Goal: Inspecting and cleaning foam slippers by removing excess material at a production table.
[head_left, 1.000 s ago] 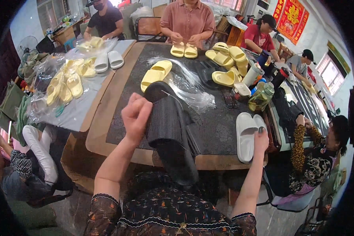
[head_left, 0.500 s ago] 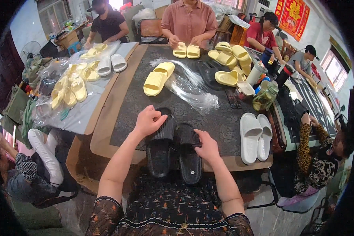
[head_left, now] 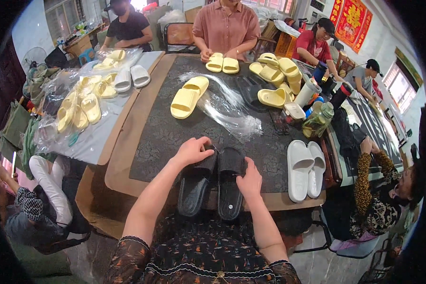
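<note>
Head view: my left hand grips the left black slipper at its strap; my right hand clasps the right black slipper. Both lie side by side, touching, at the table's near edge. White slippers sit to the right.

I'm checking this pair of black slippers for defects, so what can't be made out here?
- Head view: strap tops of the black slippers, covered by the left hand and right hand.
- Their upper surface: they seem to lie soles-up.
- Sole marks: too small.
</note>
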### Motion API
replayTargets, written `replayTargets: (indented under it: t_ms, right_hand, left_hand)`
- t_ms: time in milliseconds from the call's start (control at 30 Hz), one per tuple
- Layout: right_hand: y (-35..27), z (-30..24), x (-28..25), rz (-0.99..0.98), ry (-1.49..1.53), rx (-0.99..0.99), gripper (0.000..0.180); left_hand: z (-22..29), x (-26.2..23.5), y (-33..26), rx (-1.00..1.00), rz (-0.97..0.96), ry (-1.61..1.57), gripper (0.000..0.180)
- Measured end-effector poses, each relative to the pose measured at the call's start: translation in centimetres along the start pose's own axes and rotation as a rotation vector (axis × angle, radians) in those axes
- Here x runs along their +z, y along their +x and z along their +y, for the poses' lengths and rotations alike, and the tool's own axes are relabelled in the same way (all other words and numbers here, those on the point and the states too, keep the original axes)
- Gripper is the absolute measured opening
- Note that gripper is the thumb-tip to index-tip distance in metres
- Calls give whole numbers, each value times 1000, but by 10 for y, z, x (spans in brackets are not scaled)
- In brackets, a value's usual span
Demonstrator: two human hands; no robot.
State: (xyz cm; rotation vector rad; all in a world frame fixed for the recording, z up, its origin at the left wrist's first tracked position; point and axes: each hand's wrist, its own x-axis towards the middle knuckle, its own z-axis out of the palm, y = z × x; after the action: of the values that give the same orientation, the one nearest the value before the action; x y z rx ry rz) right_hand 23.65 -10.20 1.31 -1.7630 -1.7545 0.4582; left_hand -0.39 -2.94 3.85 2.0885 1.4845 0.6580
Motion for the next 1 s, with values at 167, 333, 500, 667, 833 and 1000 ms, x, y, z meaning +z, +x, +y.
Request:
replayTargets:
  t_ms: [167, 333, 500, 667, 833, 1000]
  right_hand:
    - [-2, 3, -6, -18, 39, -118, 68]
    - [8, 14, -24, -284, 305, 42, 67]
    - [37, 5, -31, -124, 642, -3, 41]
    - [73, -34, 5, 71, 540, -254, 24]
    - [85, -45, 38, -163, 515, -233, 22]
    - [87, -26, 50, -298, 822, -66, 19]
  left_hand:
    - [8, 9, 18, -81, -81, 109, 36]
    - [3, 29, 28, -123, -88, 67, 26]
    - [-6, 39, 27, -10, 257, -332, 15]
    - [-17, 37, 30, -24, 402, -862, 11]
    - [-11, 35, 24, -10, 410, -895, 10]
    - [-14, 34, 23, -34, 347, -976, 12]
